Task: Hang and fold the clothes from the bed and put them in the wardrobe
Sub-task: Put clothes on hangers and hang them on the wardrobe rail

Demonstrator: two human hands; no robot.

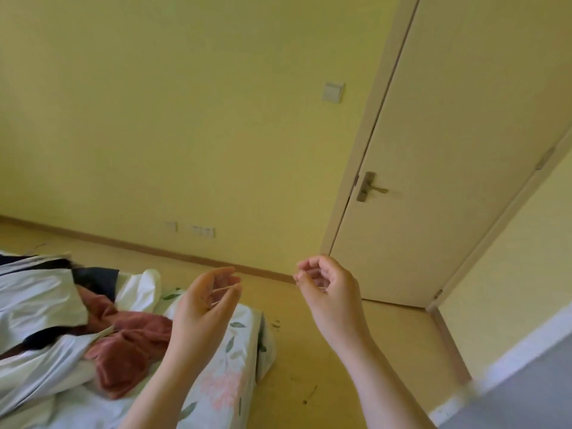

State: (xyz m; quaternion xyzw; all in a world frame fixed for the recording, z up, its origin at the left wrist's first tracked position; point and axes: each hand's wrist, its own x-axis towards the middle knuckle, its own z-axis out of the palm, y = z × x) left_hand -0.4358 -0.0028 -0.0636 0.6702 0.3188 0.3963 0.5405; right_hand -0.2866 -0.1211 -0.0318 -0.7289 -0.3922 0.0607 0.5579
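left hand (pixel 204 300) and right hand (pixel 328 286) are both raised off the bed corner, neither on a garment. leftmost is the clothes pile (pixel 62 323) on the bed (pixel 226 360): white garment (pixel 37 301) on top, dark navy piece (pixel 97 278) behind it, rust-pink garment (pixel 130 348) bunched on the near side. all overlap, nothing folded or hung. next, the left hand: fingers loosely curled, thumb and fingertips pinching a thin pale strand (pixel 224 289), thread or elastic, can't tell which. right hand: fingers curled in toward the thumb; cannot tell if it pinches anything. far right, a closed door (pixel 433 181). wardrobe not in view.

risks, my judgement only:
- the strand ties up the left hand, so reaching for the pile with it held likely means a weak one-handed grab, or the strand gets dropped and lost in the fabric.
- the garments lie tangled, so pulling the white one could drag the rust-pink one along and off the bed edge.
- the floor (pixel 325 351) shows dark specks, so a white piece that slides down would probably pick up dirt.
- no hanger i can make out, so the hanging step may stall.
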